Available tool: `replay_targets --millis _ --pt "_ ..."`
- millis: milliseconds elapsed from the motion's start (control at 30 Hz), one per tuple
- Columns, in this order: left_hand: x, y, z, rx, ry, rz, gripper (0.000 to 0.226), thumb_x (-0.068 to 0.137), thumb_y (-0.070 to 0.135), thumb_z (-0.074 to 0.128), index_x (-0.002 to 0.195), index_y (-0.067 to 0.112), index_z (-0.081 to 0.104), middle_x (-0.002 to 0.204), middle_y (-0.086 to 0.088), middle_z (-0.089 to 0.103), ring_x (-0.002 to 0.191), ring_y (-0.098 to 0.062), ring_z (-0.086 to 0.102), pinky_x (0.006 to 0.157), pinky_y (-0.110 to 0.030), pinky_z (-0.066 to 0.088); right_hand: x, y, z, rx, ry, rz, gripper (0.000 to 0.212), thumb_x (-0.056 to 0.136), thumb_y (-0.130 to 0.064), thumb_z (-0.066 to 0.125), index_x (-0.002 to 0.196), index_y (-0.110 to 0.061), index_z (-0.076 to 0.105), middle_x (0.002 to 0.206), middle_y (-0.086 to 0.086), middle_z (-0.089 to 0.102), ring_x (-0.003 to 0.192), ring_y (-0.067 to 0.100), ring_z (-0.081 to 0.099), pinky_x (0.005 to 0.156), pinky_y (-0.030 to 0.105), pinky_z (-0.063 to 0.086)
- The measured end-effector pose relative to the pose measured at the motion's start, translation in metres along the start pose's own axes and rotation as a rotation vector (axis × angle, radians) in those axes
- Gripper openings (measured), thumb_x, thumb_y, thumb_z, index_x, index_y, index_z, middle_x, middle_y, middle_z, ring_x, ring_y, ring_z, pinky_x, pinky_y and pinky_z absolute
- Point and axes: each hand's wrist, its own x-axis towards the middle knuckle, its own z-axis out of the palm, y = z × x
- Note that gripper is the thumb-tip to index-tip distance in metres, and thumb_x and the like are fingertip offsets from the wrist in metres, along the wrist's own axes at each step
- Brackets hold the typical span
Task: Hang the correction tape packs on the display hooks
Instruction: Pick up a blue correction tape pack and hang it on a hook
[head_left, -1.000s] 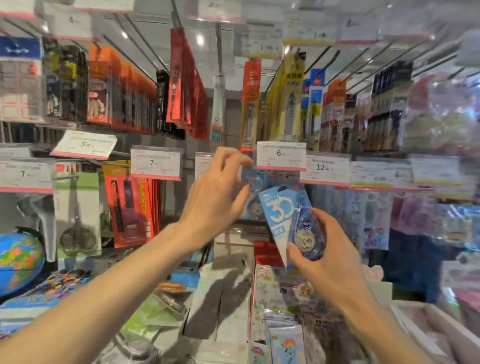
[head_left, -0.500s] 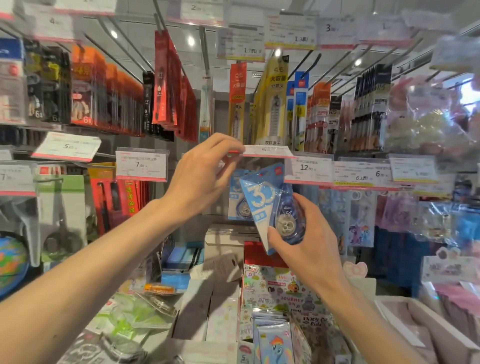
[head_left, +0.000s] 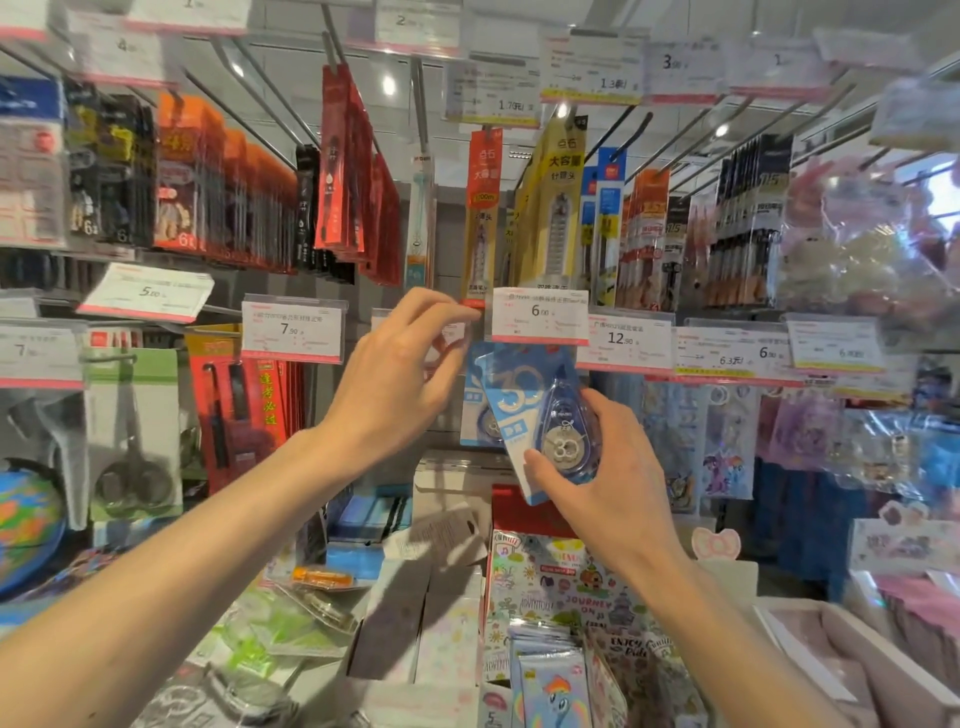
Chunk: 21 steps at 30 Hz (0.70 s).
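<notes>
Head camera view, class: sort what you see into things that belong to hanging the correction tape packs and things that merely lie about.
Belongs to the job:
- correction tape pack in the right hand
- left hand at the 6.00 price tag
- pack already hanging behind

Just lying about:
- scissors pack
- globe
- pony sticker packs
- 7.90 price tag

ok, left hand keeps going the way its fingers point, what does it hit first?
Likely the 6.00 price tag: the left hand has fingertips pointing up and right, almost at the tag's left edge. Depth is unclear; they might pass in front of it.
</notes>
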Motion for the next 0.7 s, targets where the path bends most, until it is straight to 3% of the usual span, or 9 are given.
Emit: replay_targets --millis 100,233,333,500,700 --pt "-0.027 0.004 0.005 -0.086 -0.005 -0.184 0.016 0.096 0.021 0.06 0.112 0.021 0.065 0.102 0.012 0.062 0.085 0.0 0.061 0.07 -0.018 0.05 0.002 0.001 0.001 0.027 -0.026 0.04 0.079 0.083 -0.046 0.077 0.147 -0.023 0.037 0.135 -0.008 0.047 0.128 0.013 0.048 0.106 0.035 0.044" --pt "-0.06 0.005 0.025 -0.254 -0.169 -0.457 0.013 0.097 0.029 0.06 0.109 0.029 0.065 0.091 0.014 0.07 0.083 -0.002 0.066 0.074 -0.028 0.055 0.005 0.003 0.003 0.109 -0.067 0.102 0.079 0.081 -0.054 0.075 0.146 -0.029 0.038 0.128 -0.014 0.046 0.123 0.007 0.05 0.103 0.033 0.046" --pt "-0.067 0.01 0.039 -0.483 -0.25 -0.583 0.021 0.097 0.03 0.061 0.118 0.035 0.062 0.095 0.009 0.074 0.083 -0.011 0.072 0.067 -0.031 0.06 0.006 0.007 0.006 0.182 -0.085 0.125 0.068 0.084 -0.051 0.074 0.141 -0.036 0.04 0.131 -0.013 0.05 0.117 0.005 0.053 0.1 0.032 0.046" --pt "-0.065 0.009 0.057 -0.604 -0.217 -0.637 0.03 0.097 0.018 0.061 0.125 0.029 0.055 0.085 0.004 0.074 0.072 -0.017 0.074 0.062 -0.029 0.057 0.008 0.019 0.012 0.223 -0.082 0.133 0.049 0.094 -0.041 0.066 0.139 -0.036 0.046 0.129 -0.011 0.056 0.115 0.005 0.058 0.098 0.039 0.051" --pt "-0.061 -0.011 0.077 -0.479 -0.179 -0.64 0.036 0.098 0.023 0.06 0.133 0.027 0.054 0.082 0.0 0.071 0.073 -0.02 0.07 0.074 -0.043 0.059 0.021 0.028 0.028 0.169 -0.115 0.155 0.046 0.099 -0.04 0.058 0.142 -0.035 0.043 0.134 -0.007 0.056 0.117 0.01 0.057 0.091 0.03 0.052"
